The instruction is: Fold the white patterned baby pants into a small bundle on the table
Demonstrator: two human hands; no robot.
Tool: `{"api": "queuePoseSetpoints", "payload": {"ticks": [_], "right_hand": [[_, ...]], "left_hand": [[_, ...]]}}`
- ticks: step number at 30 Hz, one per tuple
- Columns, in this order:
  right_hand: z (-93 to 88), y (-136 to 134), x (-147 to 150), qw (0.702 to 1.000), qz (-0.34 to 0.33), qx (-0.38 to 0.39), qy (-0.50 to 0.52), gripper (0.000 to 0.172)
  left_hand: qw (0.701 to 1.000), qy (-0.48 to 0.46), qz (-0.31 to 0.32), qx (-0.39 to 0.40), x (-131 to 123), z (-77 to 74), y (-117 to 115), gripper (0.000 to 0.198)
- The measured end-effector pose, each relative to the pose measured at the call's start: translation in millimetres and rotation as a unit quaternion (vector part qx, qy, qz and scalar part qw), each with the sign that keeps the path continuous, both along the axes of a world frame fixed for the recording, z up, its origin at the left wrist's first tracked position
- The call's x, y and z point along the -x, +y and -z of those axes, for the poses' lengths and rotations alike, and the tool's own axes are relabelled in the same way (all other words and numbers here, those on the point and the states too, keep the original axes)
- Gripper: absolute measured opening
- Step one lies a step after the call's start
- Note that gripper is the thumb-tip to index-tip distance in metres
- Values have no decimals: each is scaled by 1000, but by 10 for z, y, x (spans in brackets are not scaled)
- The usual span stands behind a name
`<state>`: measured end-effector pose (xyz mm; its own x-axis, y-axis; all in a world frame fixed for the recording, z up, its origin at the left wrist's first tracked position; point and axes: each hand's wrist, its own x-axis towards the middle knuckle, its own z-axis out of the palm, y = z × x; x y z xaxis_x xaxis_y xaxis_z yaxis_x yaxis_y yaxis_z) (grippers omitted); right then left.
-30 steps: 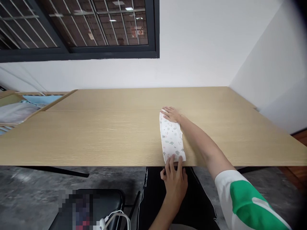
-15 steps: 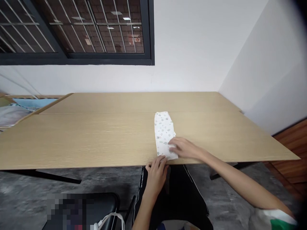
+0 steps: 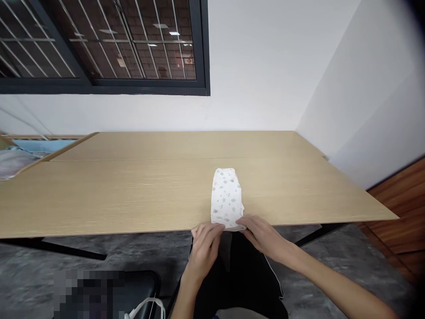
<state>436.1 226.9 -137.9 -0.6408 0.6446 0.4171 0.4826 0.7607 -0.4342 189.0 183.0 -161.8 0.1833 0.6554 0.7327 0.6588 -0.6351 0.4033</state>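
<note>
A folded white cloth [image 3: 227, 195] with a small dark print lies lengthwise on the table, narrower at its far end. Its near end reaches the table's front edge. My left hand [image 3: 205, 243] is at the near left corner, fingers closed over the fabric's edge. At the near right corner, my right hand [image 3: 262, 235] pinches the cloth between thumb and fingers. The left thumb is hidden below the fingers. A small piece of the fabric sticks out along the right side.
The wooden table [image 3: 133, 190] stretches wide to both sides, against a white wall [image 3: 252, 66] with a barred window [image 3: 133, 44]. At lower left stands a black chair [image 3: 142, 283] with a white cable [image 3: 148, 303]. A wooden cabinet [image 3: 398, 217] is on the right.
My right hand has moved from the cloth's right side down to its near right corner and closed there. The cloth has slid toward me, its near end at the table's edge.
</note>
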Motion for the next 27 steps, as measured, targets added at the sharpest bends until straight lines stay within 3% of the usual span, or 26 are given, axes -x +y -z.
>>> {"api": "queuePoseSetpoints", "payload": {"ticks": [2, 5, 8, 12, 15, 18, 22, 25, 27], "right_hand": [[-192, 55, 46, 999, 6, 8, 39, 28], [-428, 330, 115, 996, 28, -5, 86, 22], [-525, 800, 185, 988, 78, -25, 127, 19], [-376, 1555, 306, 978, 129, -21, 164, 19], [-124, 2047, 394, 976, 167, 10, 140, 20], [126, 2363, 435, 978, 196, 49, 52, 22], [288, 2473, 452, 965, 246, 71, -48, 26], [241, 2345, 509, 956, 282, 30, -73, 32], [157, 2176, 579, 962, 262, -18, -72, 41]], "left_hand": [[997, -51, -30, -55, -26, -90, 87, 36], [971, -139, -145, -131, -103, -131, 269, 30], [964, -134, -211, -95, -204, -61, 440, 23], [979, 27, -194, 61, -365, 119, 613, 27], [965, 111, -212, 110, -489, 247, 713, 34], [949, 165, -234, 133, -564, 331, 776, 40], [941, 195, -235, 142, -569, 362, 783, 48], [942, 202, -230, 141, -551, 352, 752, 49], [942, 202, -226, 141, -544, 341, 733, 49]]}}
